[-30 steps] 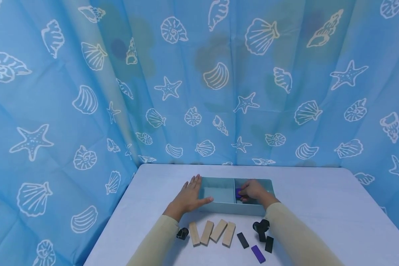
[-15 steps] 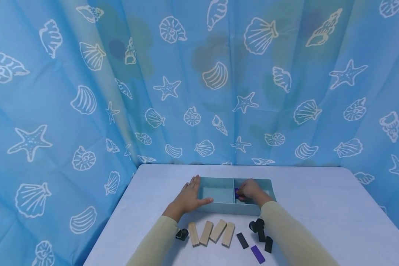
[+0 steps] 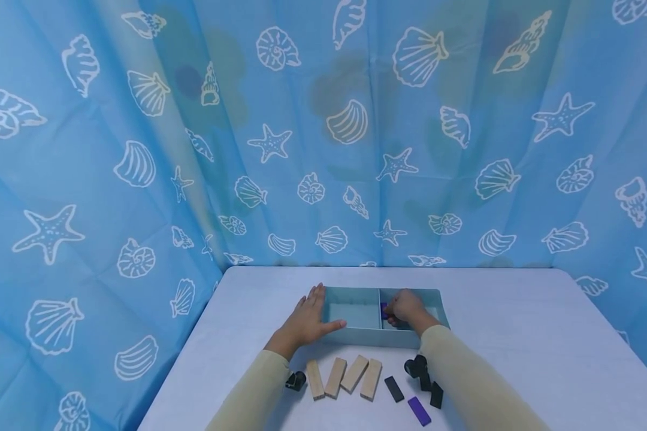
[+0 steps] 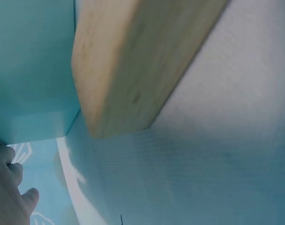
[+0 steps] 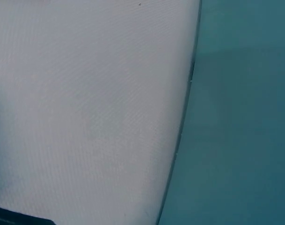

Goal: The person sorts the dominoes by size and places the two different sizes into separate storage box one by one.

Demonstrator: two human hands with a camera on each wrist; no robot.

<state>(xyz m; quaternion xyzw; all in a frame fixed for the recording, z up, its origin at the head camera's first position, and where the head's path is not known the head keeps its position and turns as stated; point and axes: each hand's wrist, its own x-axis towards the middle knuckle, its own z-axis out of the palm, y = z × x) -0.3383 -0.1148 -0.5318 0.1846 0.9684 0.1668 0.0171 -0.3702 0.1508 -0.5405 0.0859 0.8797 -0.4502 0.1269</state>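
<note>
A pale teal box (image 3: 369,337) with a divider stands on the table. My left hand (image 3: 304,323) rests against its left end, fingers straight and thumb reaching to the front rim; part of this hand (image 4: 11,187) shows in the left wrist view. Inside the right compartment, my right hand (image 3: 407,306) holds a purple block (image 3: 384,309) beside the divider, its fingers partly covering the block. The right wrist view has the box wall (image 5: 236,131) but not the fingers.
Several wooden blocks (image 3: 335,378) lie before the box. To their right are a black block (image 3: 394,389), another black block (image 3: 436,395) and a purple block (image 3: 419,411). Black wrist cameras (image 3: 295,381) hang under both sleeves. A shell-patterned curtain (image 3: 313,149) surrounds the table.
The right wrist and sleeve have shifted slightly left, and the held purple block has moved a little closer to the divider. My left hand stays in place.
</note>
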